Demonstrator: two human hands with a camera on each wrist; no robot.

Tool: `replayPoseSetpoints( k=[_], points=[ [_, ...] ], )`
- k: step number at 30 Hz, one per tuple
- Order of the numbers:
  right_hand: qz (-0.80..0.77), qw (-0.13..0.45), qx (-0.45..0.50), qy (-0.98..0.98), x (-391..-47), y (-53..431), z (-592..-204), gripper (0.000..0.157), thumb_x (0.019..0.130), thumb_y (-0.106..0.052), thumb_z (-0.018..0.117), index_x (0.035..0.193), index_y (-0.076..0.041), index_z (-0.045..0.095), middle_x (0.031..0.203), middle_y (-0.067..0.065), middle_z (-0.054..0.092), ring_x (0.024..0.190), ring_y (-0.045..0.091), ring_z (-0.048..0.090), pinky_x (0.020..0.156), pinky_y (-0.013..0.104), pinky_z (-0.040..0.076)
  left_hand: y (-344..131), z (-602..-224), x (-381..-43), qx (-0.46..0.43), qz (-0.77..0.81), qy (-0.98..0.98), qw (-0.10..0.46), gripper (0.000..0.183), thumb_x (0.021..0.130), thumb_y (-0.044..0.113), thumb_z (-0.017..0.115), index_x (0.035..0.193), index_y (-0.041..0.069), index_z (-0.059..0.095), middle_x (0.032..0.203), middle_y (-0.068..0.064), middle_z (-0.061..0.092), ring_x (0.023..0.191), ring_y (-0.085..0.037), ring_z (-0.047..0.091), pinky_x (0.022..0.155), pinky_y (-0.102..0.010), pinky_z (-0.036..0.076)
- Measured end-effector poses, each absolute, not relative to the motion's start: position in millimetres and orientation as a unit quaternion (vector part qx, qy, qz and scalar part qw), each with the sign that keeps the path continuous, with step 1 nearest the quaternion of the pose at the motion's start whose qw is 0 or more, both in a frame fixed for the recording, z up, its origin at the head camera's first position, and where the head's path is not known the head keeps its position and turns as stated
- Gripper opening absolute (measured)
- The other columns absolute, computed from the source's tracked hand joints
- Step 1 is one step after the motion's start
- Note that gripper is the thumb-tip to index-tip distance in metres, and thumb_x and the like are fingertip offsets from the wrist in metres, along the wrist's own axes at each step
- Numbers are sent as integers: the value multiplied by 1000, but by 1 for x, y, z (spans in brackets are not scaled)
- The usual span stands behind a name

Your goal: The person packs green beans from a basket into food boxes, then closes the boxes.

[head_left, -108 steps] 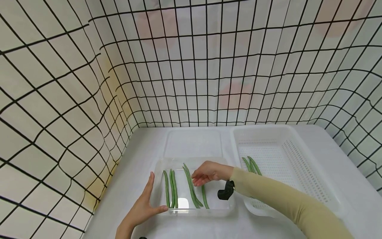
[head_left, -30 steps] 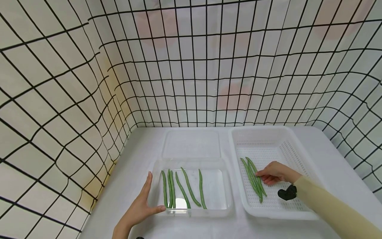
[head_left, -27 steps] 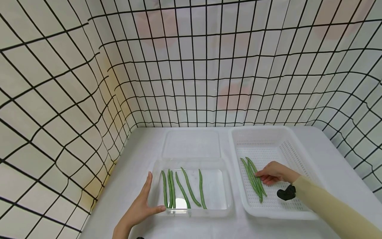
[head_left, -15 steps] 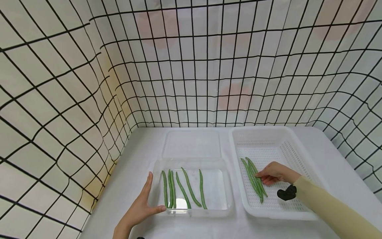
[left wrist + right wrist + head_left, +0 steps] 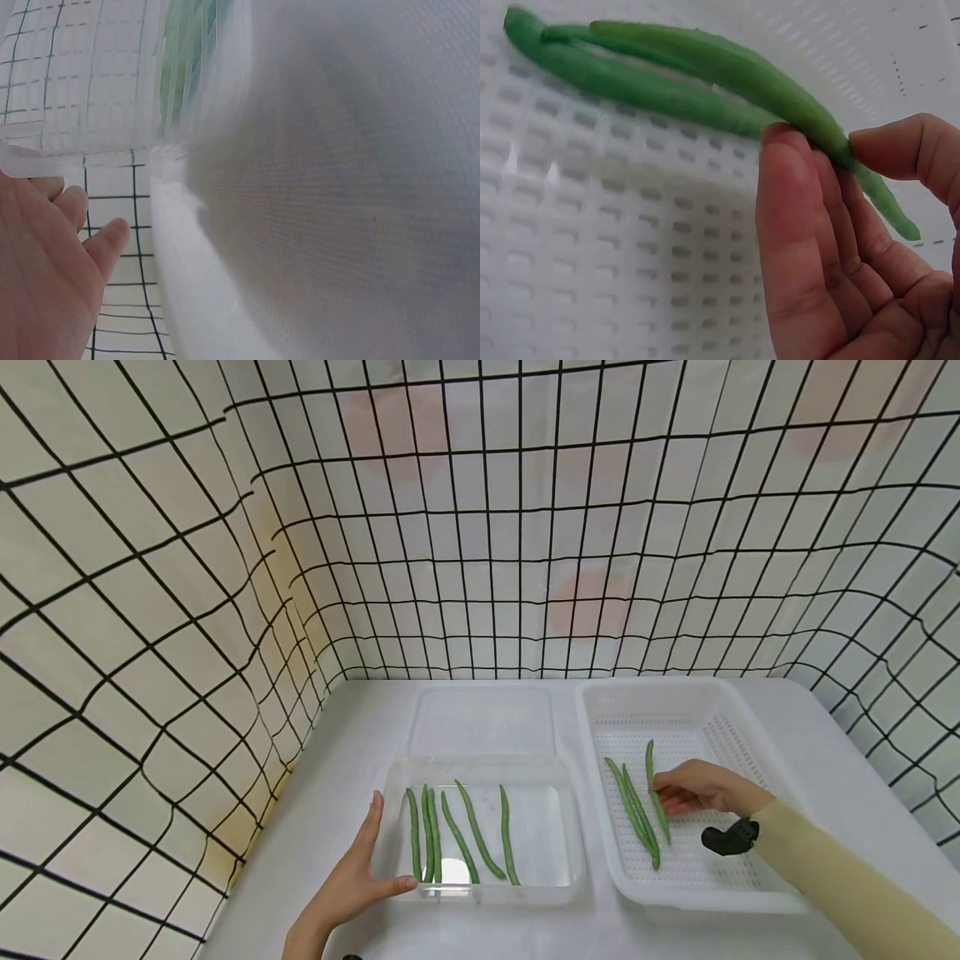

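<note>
My right hand [image 5: 697, 787] pinches a green bean [image 5: 735, 64] between thumb and fingertips inside the white perforated basket [image 5: 720, 900]. In the head view this bean slants apart from two other green beans [image 5: 628, 806] lying on the basket floor to its left. My left hand [image 5: 348, 883] rests at the left side of a clear plastic container [image 5: 572, 827], fingers straight and spread, thumb at its front left corner. Several green beans [image 5: 506, 835] lie lengthwise in that container, some side by side at the left, one set apart further right.
A flat translucent lid [image 5: 482, 720] lies on the white table [image 5: 360, 727] behind the container. Black netting [image 5: 525, 535] over pale fabric surrounds the table at the back and both sides. A black wrist camera [image 5: 731, 837] sits on the right wrist.
My right hand moved from the container to the basket. Since half a second ago it has drawn one green bean up and away from the other two. The left hand stays in place.
</note>
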State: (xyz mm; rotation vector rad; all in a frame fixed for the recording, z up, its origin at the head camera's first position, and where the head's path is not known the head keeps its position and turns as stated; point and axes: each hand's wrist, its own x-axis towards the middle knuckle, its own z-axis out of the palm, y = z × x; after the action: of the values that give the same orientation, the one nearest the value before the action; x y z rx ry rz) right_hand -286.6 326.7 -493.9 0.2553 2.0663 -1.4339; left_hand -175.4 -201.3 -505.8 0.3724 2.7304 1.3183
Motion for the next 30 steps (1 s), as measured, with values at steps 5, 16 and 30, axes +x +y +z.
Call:
replayPoseSetpoints(
  k=[5, 16, 30],
  points=[
    [-572, 313, 68, 755, -289, 318, -484, 19, 90, -15, 62, 88, 3, 68, 75, 8, 66, 64, 13, 65, 64, 26, 55, -201, -505, -176, 123, 430, 893, 41, 124, 68, 43, 84, 152, 31, -6, 158, -1, -3, 141, -30, 5, 106, -60, 16],
    [-616, 344, -23, 708, -289, 286, -453, 19, 94, -13, 57, 89, 2, 67, 76, 8, 65, 67, 13, 65, 67, 27, 55, -201, -505, -176, 125, 431, 893, 41, 122, 69, 44, 83, 152, 30, -5, 158, -1, -3, 141, -31, 4, 105, -61, 15],
    [-626, 355, -98, 688, -297, 209, -414, 19, 93, -10, 59, 97, 7, 66, 78, 9, 65, 67, 14, 64, 69, 30, 55, -201, -507, -175, 125, 434, 891, 38, 125, 68, 42, 84, 152, 31, -7, 158, -2, -3, 141, -32, 6, 105, -61, 16]
  ],
)
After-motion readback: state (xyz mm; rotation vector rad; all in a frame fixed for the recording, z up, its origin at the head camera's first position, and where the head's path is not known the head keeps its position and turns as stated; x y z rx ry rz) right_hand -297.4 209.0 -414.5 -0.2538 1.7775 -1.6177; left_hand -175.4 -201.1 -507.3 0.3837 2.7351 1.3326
